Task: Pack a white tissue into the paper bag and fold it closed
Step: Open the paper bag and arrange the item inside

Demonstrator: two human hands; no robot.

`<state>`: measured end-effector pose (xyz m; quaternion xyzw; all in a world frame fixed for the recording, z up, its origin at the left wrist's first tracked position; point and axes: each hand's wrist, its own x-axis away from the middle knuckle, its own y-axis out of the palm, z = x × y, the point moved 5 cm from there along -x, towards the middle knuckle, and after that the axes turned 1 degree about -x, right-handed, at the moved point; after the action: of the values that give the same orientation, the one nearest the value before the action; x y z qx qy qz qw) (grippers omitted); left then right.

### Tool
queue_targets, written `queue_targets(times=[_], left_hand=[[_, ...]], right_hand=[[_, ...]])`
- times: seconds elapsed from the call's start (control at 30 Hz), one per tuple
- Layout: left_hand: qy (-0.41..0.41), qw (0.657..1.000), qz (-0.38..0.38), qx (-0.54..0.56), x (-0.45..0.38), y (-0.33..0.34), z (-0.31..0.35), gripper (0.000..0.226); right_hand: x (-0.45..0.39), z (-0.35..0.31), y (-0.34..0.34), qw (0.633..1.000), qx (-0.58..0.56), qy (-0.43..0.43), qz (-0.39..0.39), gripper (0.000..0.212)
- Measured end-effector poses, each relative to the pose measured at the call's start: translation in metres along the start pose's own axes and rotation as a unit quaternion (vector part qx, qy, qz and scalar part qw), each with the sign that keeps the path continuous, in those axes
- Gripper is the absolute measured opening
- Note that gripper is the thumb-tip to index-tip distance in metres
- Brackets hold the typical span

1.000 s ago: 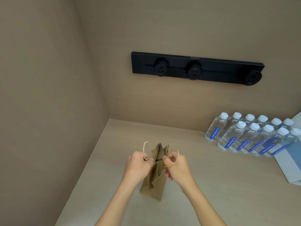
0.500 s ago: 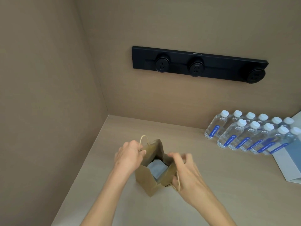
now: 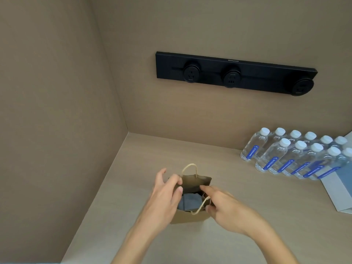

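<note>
Brown kraft paper bag [image 3: 190, 216], standing upright on the pale shelf [image 3: 247, 216] near the corner, its mouth now spread wide where a second ago I held it pinched nearly flat between both hands. My left hand [image 3: 165, 195] holds the left edge of the rim, thumb inside the mouth and fingers loosely curled outside; the grip is light, not clamped. My right hand [image 3: 222, 204] pinches the near right part of the rim beside the near twine handle [image 3: 200, 208], forefinger extended across the opening. The far handle [image 3: 189, 168] stands up free. The tissue [image 3: 188, 203] lies inside the bag, low down, and looks grey-blue in the shade of the walls. Its being seated this low suggests the packing step is done; what remains, in my judgement, is to bring the rim together and fold it over. Water bottles [image 3: 282, 155] stand well apart at right, below the black socket rail [image 3: 236, 73].
</note>
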<state>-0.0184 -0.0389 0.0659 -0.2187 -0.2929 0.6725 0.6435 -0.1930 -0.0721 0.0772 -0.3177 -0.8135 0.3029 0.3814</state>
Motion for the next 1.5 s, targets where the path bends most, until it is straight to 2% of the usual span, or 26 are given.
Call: queue_targets(times=[0.07,0.13,0.17,0.27,0.33,0.37,0.4,0.43,0.5,0.57,0.63,0.67,0.7,0.77,0.87,0.93,1.0,1.1,1.17,1.23,1.33,1.43,1.5], left_hand=[[-0.038,0.999,-0.004,-0.03,0.003,0.005,0.001,0.01],[-0.074,0.995,-0.009,-0.065,0.002,0.01,0.002,0.012],[-0.1,0.992,-0.008,-0.073,0.0,0.011,0.002,0.014],[-0.157,0.983,0.014,-0.094,-0.001,0.009,0.003,0.022],[-0.156,0.981,0.028,-0.115,0.002,0.009,0.003,0.005],[-0.148,0.981,0.03,-0.124,0.005,0.01,0.0,0.013],[-0.141,0.981,0.023,-0.132,0.007,0.012,-0.003,0.031],[-0.139,0.981,0.024,-0.13,0.009,0.012,-0.007,0.046],[-0.128,0.985,0.033,-0.109,0.013,0.011,-0.012,0.061],[-0.103,0.991,0.019,-0.077,0.015,0.014,-0.014,0.066],[-0.078,0.995,0.004,-0.061,0.018,0.017,-0.013,0.069],[-0.07,0.996,0.004,-0.053,0.019,0.018,-0.014,0.069],[-0.065,0.997,0.005,-0.048,0.021,0.018,-0.015,0.069],[-0.054,0.998,0.01,-0.041,0.024,0.018,-0.014,0.069],[-0.036,0.999,-0.001,-0.037,0.029,0.021,-0.01,0.071],[-0.023,0.999,-0.009,-0.03,0.031,0.023,-0.008,0.074],[-0.015,0.999,-0.016,-0.028,0.034,0.024,-0.005,0.075],[-0.016,0.999,-0.018,-0.022,0.035,0.023,-0.003,0.074],[-0.02,0.999,-0.023,-0.017,0.033,0.022,-0.004,0.075],[-0.021,0.999,-0.027,-0.01,0.032,0.021,-0.004,0.075],[-0.029,0.999,-0.029,-0.009,0.028,0.02,-0.004,0.074],[-0.031,0.999,-0.027,-0.01,0.024,0.018,-0.006,0.072],[-0.021,1.0,-0.016,-0.005,0.02,0.012,-0.006,0.068]], right_hand=[[0.002,0.003,-0.003,0.999,-0.028,0.007,-0.04,0.061],[0.004,0.003,-0.007,0.997,-0.068,0.029,-0.035,0.044],[0.004,0.002,-0.011,0.996,-0.076,0.046,0.002,0.03],[0.004,-0.004,-0.016,0.987,-0.004,0.106,0.12,0.036],[0.004,-0.009,-0.009,0.981,0.064,0.111,0.145,0.023],[0.006,-0.012,-0.006,0.98,0.082,0.106,0.148,0.015],[0.008,-0.012,-0.004,0.978,0.107,0.106,0.143,0.011],[0.013,-0.013,-0.004,0.973,0.147,0.103,0.147,0.015],[0.021,-0.019,-0.011,0.946,0.257,0.037,0.193,0.028],[0.026,-0.034,-0.016,0.919,0.318,-0.091,0.216,0.022],[0.026,-0.039,-0.008,0.906,0.347,-0.199,0.135,0.02],[0.022,-0.038,-0.003,0.905,0.361,-0.216,0.066,0.016],[0.018,-0.037,0.001,0.898,0.386,-0.213,0.013,0.01],[0.003,-0.033,0.01,0.877,0.445,-0.171,-0.055,0.018],[-0.029,-0.03,0.033,0.874,0.464,-0.092,-0.109,0.022],[-0.047,-0.029,0.055,0.864,0.478,-0.087,-0.135,0.029],[-0.059,-0.025,0.08,0.826,0.529,-0.107,-0.16,0.035],[-0.07,-0.012,0.112,0.749,0.618,-0.136,-0.2,0.044],[-0.075,-0.008,0.124,0.725,0.637,-0.156,-0.211,0.047],[-0.078,-0.006,0.128,0.741,0.615,-0.166,-0.215,0.045],[-0.081,-0.009,0.12,0.789,0.561,-0.147,-0.205,0.032],[-0.077,-0.021,0.095,0.869,0.463,-0.091,-0.15,0.02],[-0.067,-0.032,0.066,0.934,0.338,-0.049,-0.104,0.019]])
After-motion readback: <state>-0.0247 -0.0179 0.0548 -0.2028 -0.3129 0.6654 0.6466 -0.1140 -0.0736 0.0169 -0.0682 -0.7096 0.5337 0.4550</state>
